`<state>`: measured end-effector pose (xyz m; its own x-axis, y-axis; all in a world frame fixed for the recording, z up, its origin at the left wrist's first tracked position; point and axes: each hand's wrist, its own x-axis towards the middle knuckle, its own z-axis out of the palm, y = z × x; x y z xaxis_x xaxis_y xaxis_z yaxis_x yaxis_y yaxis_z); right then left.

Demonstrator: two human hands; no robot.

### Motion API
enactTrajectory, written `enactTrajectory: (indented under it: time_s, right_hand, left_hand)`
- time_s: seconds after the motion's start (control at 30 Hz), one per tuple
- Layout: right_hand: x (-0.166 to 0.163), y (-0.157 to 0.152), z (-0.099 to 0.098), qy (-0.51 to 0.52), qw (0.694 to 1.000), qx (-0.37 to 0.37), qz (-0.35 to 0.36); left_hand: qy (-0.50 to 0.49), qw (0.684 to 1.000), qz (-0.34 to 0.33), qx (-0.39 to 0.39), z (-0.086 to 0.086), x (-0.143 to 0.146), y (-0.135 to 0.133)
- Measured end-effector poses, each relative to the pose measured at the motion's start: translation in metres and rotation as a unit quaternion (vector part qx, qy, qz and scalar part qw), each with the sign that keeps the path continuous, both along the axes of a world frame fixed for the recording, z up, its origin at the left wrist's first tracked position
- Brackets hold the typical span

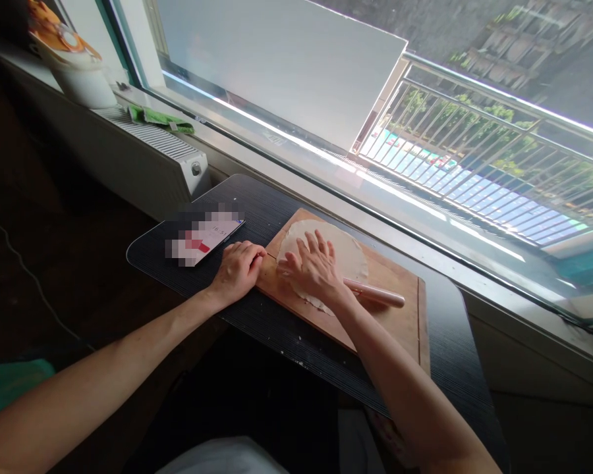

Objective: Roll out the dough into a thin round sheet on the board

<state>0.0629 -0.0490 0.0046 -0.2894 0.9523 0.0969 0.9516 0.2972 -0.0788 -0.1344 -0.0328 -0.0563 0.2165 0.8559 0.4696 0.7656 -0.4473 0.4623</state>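
A round sheet of rolled-out dough (348,253) lies on a wooden cutting board (400,329). My right hand (316,266) is over the dough with its fingers spread, its palm above the rolling pin. The right part of the smooth, pinkish rolling pin (380,294) sticks out beyond that hand; the rest is hidden beneath it. At the left edge of the board, my left hand (240,268) is closed, with fingers curled and thumb against the board's edge. Its fingertips are partly hidden.
The board rests on a small dark table (286,345) with white specks along its front edge. A phone (210,237) lies left of the board. Behind stand a window and a radiator (178,158), holding a green cloth (161,120) and a white bucket (86,82).
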Motion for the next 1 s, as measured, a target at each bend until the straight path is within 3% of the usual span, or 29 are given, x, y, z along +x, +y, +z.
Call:
enactTrajectory:
  time_s: [0.2, 0.43, 0.6, 0.67, 0.83, 1.0]
  right_hand:
    - [0.005, -0.044, -0.004, 0.006, 0.995, 0.013, 0.102]
    - [0.002, 0.004, -0.002, 0.003, 1.000, 0.011, -0.002]
    - [0.008, -0.038, -0.003, 0.015, 0.995, 0.001, 0.097]
    - [0.007, -0.037, -0.002, 0.017, 0.996, 0.001, 0.093]
    - [0.003, -0.001, 0.001, 0.009, 1.000, -0.004, 0.005]
    - [0.009, -0.040, -0.001, 0.013, 0.996, -0.011, 0.093]
  left_hand:
    - [-0.008, 1.000, -0.006, 0.010, -0.001, 0.001, 0.001]
    - [0.008, 1.000, 0.000, 0.008, 0.000, -0.001, 0.001]
    - [0.000, 1.000, -0.003, 0.000, 0.000, 0.001, 0.000]
    - [0.002, 1.000, -0.004, -0.001, 0.000, 0.000, 0.000]
    - [0.003, 1.000, 0.000, -0.004, 0.001, 0.000, 0.000]
    - [-0.010, 1.000, -0.005, 0.000, -0.001, 0.000, 0.001]
